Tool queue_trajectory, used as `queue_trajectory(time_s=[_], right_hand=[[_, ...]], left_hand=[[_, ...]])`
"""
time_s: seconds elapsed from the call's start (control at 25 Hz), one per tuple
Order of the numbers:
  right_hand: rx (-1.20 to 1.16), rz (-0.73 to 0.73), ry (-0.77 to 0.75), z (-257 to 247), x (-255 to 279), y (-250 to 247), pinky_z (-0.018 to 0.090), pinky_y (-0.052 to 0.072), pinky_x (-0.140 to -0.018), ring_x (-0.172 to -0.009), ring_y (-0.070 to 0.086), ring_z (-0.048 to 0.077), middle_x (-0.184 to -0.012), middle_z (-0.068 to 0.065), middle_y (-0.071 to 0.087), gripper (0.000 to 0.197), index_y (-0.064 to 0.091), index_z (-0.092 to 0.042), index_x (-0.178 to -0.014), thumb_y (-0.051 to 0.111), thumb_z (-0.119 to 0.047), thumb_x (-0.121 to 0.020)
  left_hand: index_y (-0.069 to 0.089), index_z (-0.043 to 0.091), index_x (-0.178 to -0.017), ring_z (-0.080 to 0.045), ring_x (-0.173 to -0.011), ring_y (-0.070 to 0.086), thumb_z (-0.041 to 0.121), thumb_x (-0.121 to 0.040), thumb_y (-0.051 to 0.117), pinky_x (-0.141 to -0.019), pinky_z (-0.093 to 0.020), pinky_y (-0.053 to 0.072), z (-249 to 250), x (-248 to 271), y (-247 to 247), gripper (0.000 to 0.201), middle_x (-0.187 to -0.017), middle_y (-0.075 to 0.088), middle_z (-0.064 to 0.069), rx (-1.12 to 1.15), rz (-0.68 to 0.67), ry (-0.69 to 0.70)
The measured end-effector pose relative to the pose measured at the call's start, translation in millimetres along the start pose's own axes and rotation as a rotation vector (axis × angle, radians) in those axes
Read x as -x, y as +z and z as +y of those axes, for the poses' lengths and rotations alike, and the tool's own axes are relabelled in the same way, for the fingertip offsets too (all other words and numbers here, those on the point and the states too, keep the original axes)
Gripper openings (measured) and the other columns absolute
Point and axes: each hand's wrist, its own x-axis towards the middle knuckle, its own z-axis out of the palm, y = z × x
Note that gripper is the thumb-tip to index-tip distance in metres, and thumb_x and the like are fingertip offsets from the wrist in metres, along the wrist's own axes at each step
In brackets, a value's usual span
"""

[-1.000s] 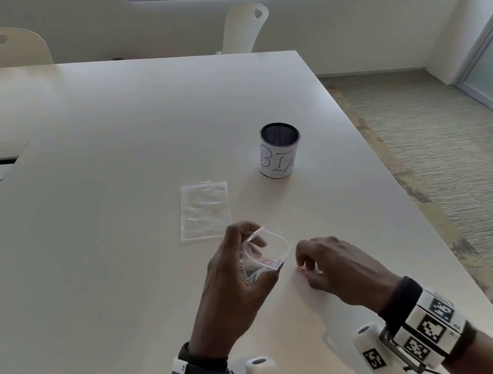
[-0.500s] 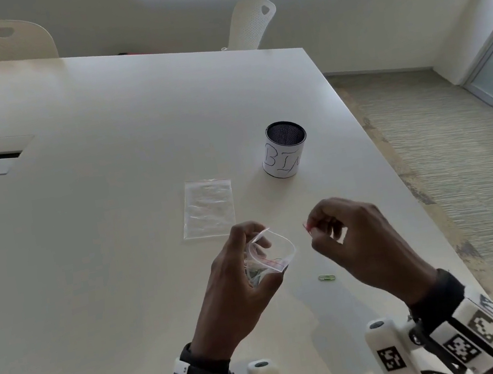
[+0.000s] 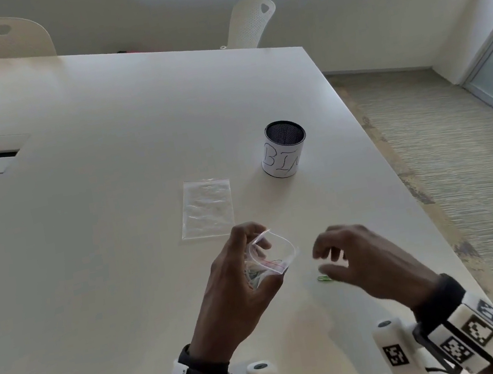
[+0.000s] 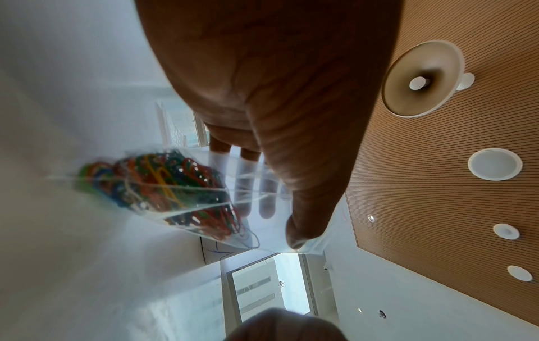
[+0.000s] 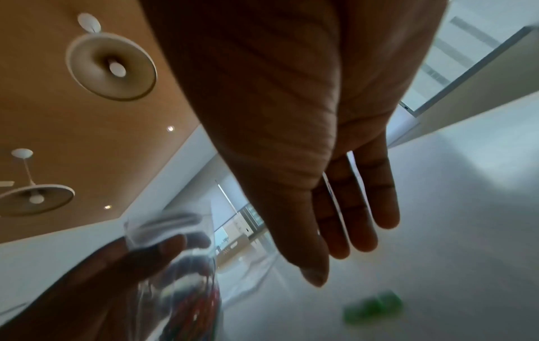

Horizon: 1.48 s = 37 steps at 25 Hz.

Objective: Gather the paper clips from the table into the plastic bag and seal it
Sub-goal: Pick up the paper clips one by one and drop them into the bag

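My left hand (image 3: 246, 271) grips a small clear plastic bag (image 3: 274, 255) above the table, its mouth held open. Through the bag's wall in the left wrist view shows a heap of several coloured paper clips (image 4: 163, 184), with my thumb (image 4: 306, 203) pressed on the bag's edge. My right hand (image 3: 332, 257) hovers just right of the bag with straight, relaxed fingers (image 5: 364, 207) and nothing in it. A green paper clip (image 3: 323, 278) lies on the table right below that hand; it appears blurred as the green paper clip (image 5: 373, 309) in the right wrist view.
A second clear flat bag (image 3: 206, 208) lies on the white table (image 3: 80, 214) beyond my hands. A black mesh cup (image 3: 286, 147) wrapped in paper marked "BIN" stands further back right. The table's right edge runs close to my right wrist. Two chairs stand at the far side.
My right hand lifted a red clip from the table to the bag's mouth, then opened and dropped back toward the green clip. The left hand kept holding the bag open.
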Motion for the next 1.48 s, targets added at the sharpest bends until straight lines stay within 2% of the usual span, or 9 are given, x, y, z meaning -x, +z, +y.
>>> queue_trajectory(time_s=[0.12, 0.4, 0.6, 0.76, 0.88, 1.0, 1.2, 1.36, 1.48], right_hand=[[0.019, -0.059, 0.02, 10, 5, 18, 0.032, 0.057, -0.077, -0.083, 0.064, 0.006, -0.092, -0.015, 0.065, 0.008, 0.069, -0.029, -0.092, 0.076, -0.027, -0.092], [0.007, -0.084, 0.06, 10, 2, 24, 0.024, 0.042, -0.066, -0.071, 0.049, 0.006, -0.083, -0.012, 0.057, 0.014, 0.057, -0.029, -0.09, 0.065, -0.018, -0.092], [0.066, -0.081, 0.065, 3, 6, 27, 0.028, 0.049, -0.069, -0.079, 0.059, 0.014, -0.089, -0.01, 0.057, 0.005, 0.062, -0.026, -0.092, 0.062, -0.021, -0.091], [-0.073, 0.231, 0.005, -9, 8, 9, 0.03, 0.056, -0.071, -0.076, 0.063, 0.01, -0.086, -0.01, 0.063, 0.012, 0.062, -0.024, -0.089, 0.068, -0.015, -0.095], [-0.311, 0.533, -0.047, -35, 10, -9, 0.016, 0.053, -0.07, -0.072, 0.067, 0.013, -0.077, -0.008, 0.07, 0.014, 0.069, -0.018, -0.086, 0.077, -0.007, -0.09], [-0.389, 0.46, -0.136, -59, 7, -11, 0.017, 0.054, -0.072, -0.073, 0.07, 0.011, -0.078, -0.008, 0.073, 0.013, 0.074, -0.015, -0.085, 0.08, -0.004, -0.087], [-0.349, 0.36, -0.17, -67, 5, -7, 0.024, 0.056, -0.071, -0.077, 0.067, 0.011, -0.087, -0.013, 0.065, 0.005, 0.074, -0.025, -0.097, 0.075, -0.029, -0.095], [-0.062, 0.319, -0.087, -77, 14, 1, 0.019, 0.041, -0.056, -0.06, 0.052, 0.003, -0.074, -0.015, 0.054, 0.04, 0.063, -0.031, -0.08, 0.062, -0.07, -0.084], [0.018, 0.321, -0.035, -81, 8, 14, 0.023, 0.039, -0.053, -0.053, 0.05, 0.005, -0.068, -0.014, 0.058, 0.041, 0.064, -0.028, -0.073, 0.057, -0.067, -0.086]], left_hand=[[0.053, 0.037, -0.123, -0.013, -0.099, 0.069, 0.012, -0.085, 0.082, -0.075, -0.023, 0.058, 0, 0, 0, 0.054, -0.111, 0.067, 0.015, -0.006, 0.005, -0.002], [0.054, 0.035, -0.121, -0.01, -0.1, 0.068, 0.01, -0.085, 0.083, -0.075, -0.021, 0.057, 0, -1, 1, 0.053, -0.109, 0.066, 0.016, -0.014, 0.012, 0.01], [0.054, 0.032, -0.121, -0.01, -0.1, 0.068, 0.01, -0.086, 0.083, -0.074, -0.014, 0.054, 0, 0, 1, 0.051, -0.108, 0.066, 0.015, -0.006, 0.022, 0.027], [0.053, 0.033, -0.12, -0.01, -0.101, 0.068, 0.009, -0.086, 0.083, -0.075, -0.015, 0.054, -1, -1, 1, 0.051, -0.108, 0.066, 0.015, -0.012, 0.033, 0.028], [0.053, 0.035, -0.118, -0.01, -0.101, 0.069, 0.01, -0.086, 0.083, -0.074, -0.016, 0.055, -1, -2, 2, 0.051, -0.109, 0.067, 0.016, -0.017, 0.034, 0.031], [0.052, 0.037, -0.119, -0.01, -0.1, 0.07, 0.011, -0.086, 0.083, -0.074, -0.019, 0.057, -1, -2, 3, 0.052, -0.109, 0.068, 0.015, -0.02, 0.022, 0.03], [0.052, 0.034, -0.121, -0.014, -0.092, 0.07, 0.007, -0.085, 0.08, -0.069, -0.017, 0.055, -1, -2, 2, 0.053, -0.106, 0.068, 0.012, 0.003, 0.016, 0.034], [0.052, 0.033, -0.123, -0.013, -0.098, 0.07, 0.016, -0.085, 0.076, -0.073, -0.019, 0.057, -2, -2, 1, 0.048, -0.108, 0.067, 0.012, -0.003, 0.023, 0.054], [0.051, 0.035, -0.124, -0.012, -0.105, 0.07, 0.03, -0.084, 0.073, -0.077, -0.019, 0.058, -1, -3, 2, 0.046, -0.11, 0.068, 0.013, 0.007, 0.043, 0.041]])
